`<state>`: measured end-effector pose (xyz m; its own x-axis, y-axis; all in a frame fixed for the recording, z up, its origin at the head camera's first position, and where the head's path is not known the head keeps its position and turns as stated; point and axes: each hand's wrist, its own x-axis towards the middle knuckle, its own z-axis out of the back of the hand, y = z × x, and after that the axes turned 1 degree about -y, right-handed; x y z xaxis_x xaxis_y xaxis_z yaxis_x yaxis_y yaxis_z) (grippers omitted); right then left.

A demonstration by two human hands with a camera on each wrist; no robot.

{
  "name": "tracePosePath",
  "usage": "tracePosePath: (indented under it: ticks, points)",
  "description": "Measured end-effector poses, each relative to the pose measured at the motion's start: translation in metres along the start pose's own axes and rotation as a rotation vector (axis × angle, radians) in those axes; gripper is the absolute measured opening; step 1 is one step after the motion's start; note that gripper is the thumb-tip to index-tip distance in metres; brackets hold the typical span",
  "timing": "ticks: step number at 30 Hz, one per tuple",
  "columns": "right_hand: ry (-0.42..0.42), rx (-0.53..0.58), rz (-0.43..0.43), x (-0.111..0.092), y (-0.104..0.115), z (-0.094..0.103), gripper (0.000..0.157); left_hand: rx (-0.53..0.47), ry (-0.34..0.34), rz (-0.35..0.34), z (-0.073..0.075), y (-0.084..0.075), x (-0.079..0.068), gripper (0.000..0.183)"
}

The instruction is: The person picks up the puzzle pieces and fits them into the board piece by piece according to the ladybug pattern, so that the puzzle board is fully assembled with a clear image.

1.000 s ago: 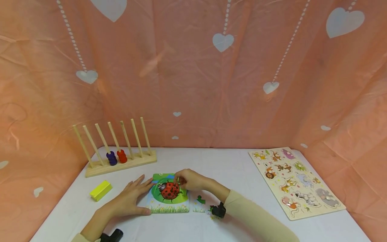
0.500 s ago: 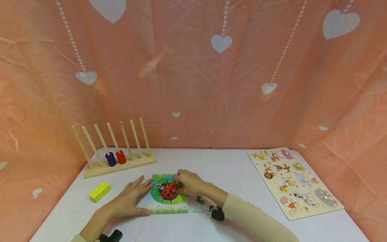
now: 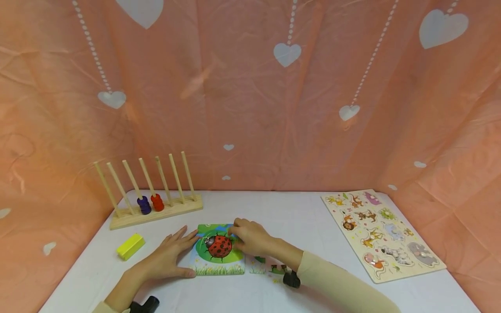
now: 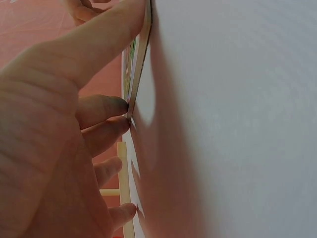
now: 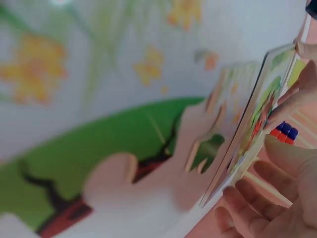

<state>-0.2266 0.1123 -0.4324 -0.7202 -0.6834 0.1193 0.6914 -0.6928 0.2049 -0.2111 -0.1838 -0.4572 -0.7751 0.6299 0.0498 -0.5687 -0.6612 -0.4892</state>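
A ladybug jigsaw puzzle (image 3: 218, 266) in a square board lies flat before me. My left hand (image 3: 166, 257) touches its left side, fingers spread and fairly straight, with the thumb by the lower left corner. The left wrist view shows that thumb and two fingertips (image 4: 121, 106) against the board's edge. My right hand (image 3: 253, 237) rests at the puzzle's upper right edge. In the right wrist view its fingers (image 5: 247, 196) are loosely bent, the thumb stands apart, and no piece shows between them. Loose puzzle pieces (image 3: 257, 266) lie right of the board, partly under the right forearm.
A wooden peg rack (image 3: 156, 214) with blue and red beads stands at the back left. Nearer sits a yellow block (image 3: 131, 246). An animal peg puzzle board (image 3: 381, 234) lies on the right. An orange curtain (image 3: 250, 108) with hearts hangs behind the white table (image 3: 274, 208).
My right hand has moved from over the ladybug's rear to the board's upper right edge, and its fingers have loosened. More of the ladybug now shows. The left hand stays in place.
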Motion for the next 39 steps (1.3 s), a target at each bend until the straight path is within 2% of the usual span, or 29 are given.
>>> tracePosePath:
  ticks: [2,6,11,18,26,39]
  points:
    - [0.022,-0.045,0.024,-0.004,0.003,0.000,0.040,-0.006,0.004,0.001,0.000,-0.001,0.000,0.099]
    - [0.130,-0.074,0.031,-0.016,0.009,-0.001,0.061,-0.004,0.004,0.000,0.000,-0.002,-0.001,0.098]
    - [0.229,-0.065,-0.004,-0.029,0.018,-0.004,0.069,-0.004,0.004,0.007,0.001,-0.002,0.000,0.098]
    - [0.248,-0.057,-0.043,-0.037,0.026,-0.006,0.066,0.002,0.003,0.007,0.000,0.000,0.000,0.098]
    - [0.252,-0.090,-0.031,-0.041,0.029,-0.004,0.065,0.004,-0.003,0.002,0.000,0.000,0.000,0.099]
    - [0.243,-0.070,-0.024,-0.043,0.030,-0.007,0.065,0.000,0.005,0.004,0.001,-0.003,-0.001,0.098]
